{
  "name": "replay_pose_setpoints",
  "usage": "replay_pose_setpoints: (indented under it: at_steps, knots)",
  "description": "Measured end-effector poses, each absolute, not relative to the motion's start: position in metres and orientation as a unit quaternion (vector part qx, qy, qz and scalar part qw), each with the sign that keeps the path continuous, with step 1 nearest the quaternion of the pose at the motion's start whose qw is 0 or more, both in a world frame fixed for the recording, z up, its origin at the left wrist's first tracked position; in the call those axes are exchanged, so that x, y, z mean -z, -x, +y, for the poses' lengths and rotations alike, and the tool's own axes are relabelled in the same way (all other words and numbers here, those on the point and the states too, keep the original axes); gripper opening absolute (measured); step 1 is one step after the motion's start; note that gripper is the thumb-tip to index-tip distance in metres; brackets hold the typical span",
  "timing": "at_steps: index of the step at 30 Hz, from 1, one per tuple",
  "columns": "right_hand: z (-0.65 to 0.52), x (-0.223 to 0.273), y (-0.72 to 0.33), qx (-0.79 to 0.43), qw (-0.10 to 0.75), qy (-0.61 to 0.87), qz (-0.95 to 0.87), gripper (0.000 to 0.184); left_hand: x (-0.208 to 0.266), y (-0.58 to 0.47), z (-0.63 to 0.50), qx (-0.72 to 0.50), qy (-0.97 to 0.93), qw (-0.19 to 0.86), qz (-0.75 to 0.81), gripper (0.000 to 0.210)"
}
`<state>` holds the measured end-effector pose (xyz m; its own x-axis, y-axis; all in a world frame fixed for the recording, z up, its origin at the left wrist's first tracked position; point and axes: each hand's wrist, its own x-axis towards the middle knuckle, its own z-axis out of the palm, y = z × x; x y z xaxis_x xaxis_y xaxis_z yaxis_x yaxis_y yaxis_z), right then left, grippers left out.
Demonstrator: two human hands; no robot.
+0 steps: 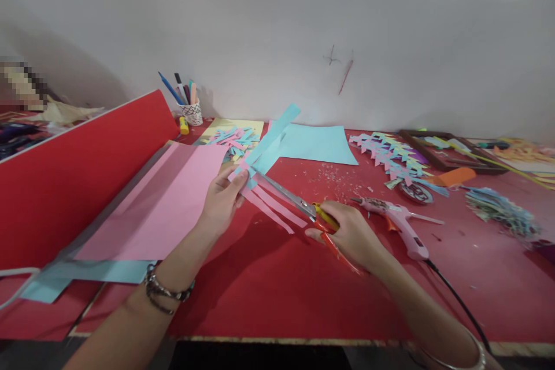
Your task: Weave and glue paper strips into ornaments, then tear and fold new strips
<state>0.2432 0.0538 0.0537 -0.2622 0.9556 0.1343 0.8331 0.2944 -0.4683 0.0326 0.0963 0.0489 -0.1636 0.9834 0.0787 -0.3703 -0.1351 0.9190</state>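
Nearest the viewer, the right hand [353, 234] is closed through the yellow-and-orange handles of a pair of steel-bladed scissors [299, 202], whose long axis runs up and to the left from the grip toward the paper. The left hand [223, 199], a beaded bracelet at its wrist, pinches a stacked bundle of pink and light-blue paper strips [266, 167] at its near end, fingers pressed together on it; the strips fan away from that pinch, the pink ones toward the right hand and the blue ones up and right, so the blades meet the bundle just beside the left fingertips (the blade tips are hidden in the paper). Left of this lies a large pink paper sheet [169, 202]; right of it a pink hot-glue gun [401, 222] rests on the red tabletop [277, 289]. Farther back sit a light-blue sheet [318, 144] and a patterned white pen cup [192, 111]. No legible writing or brand appears.
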Motion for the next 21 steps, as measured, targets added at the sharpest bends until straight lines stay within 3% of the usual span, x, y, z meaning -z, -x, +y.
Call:
replay_pose_setpoints:
  at_steps: [8, 13, 17, 21]
  knots:
    - [0.0606, -0.0503, -0.2486, -0.119, 0.287, 0.58, -0.753, 0.041, -0.0456, -0.0301, 0.0989, -0.652, -0.393, 0.493, 0.422, 0.026]
    - [0.0618, -0.0478, -0.25, -0.17, 0.336, 0.584, -0.719, 0.037, -0.043, -0.029, 0.1015, -0.645, -0.372, 0.508, 0.434, 0.028]
    - [0.0608, -0.0462, -0.2497, -0.219, 0.342, 0.572, -0.713, 0.034, -0.0437, -0.0281, 0.1033, -0.647, -0.27, 0.542, 0.463, 0.026]
    - [0.0583, -0.0468, -0.2466, -0.182, 0.343, 0.556, -0.735, 0.03, -0.046, -0.0295, 0.1037, -0.661, -0.204, 0.571, 0.442, 0.018]
